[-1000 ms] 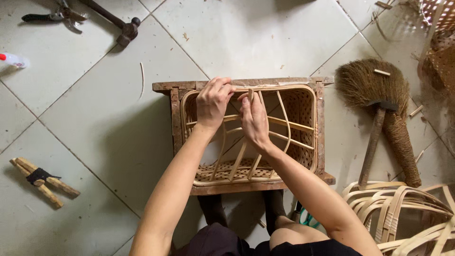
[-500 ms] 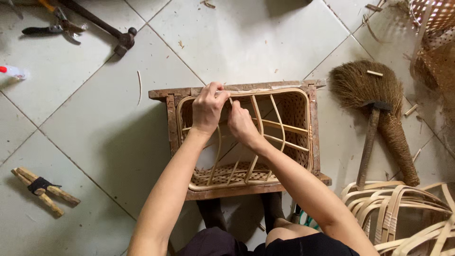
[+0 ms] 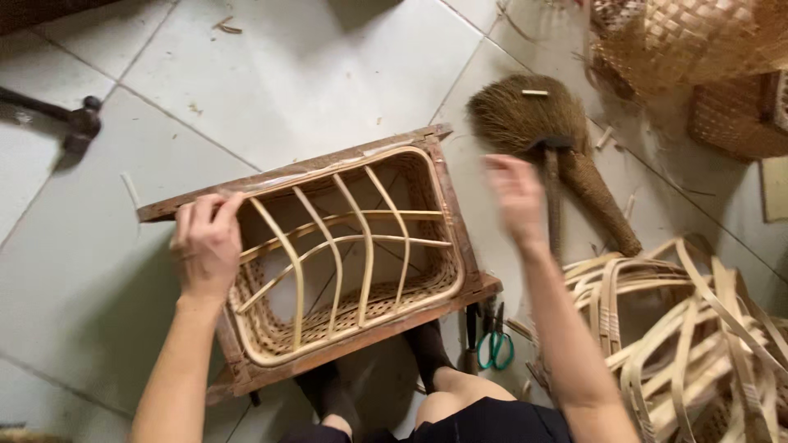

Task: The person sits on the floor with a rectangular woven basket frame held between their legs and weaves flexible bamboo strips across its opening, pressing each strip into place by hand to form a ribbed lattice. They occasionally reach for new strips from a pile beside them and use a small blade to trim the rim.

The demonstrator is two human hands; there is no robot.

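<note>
Head view: two hands; one rattan frame

— What do you see of yourself here?
— Your arms are bare from above the elbow down: no sleeves, no watch, no gloves on your left hand or your right hand, which is blurred.
— And lower down?
— You wear dark shorts with bare knees, and dark socks on both feet.

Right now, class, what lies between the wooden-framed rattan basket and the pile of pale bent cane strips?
In the head view, green-handled scissors lie on the tiled floor there.
</note>
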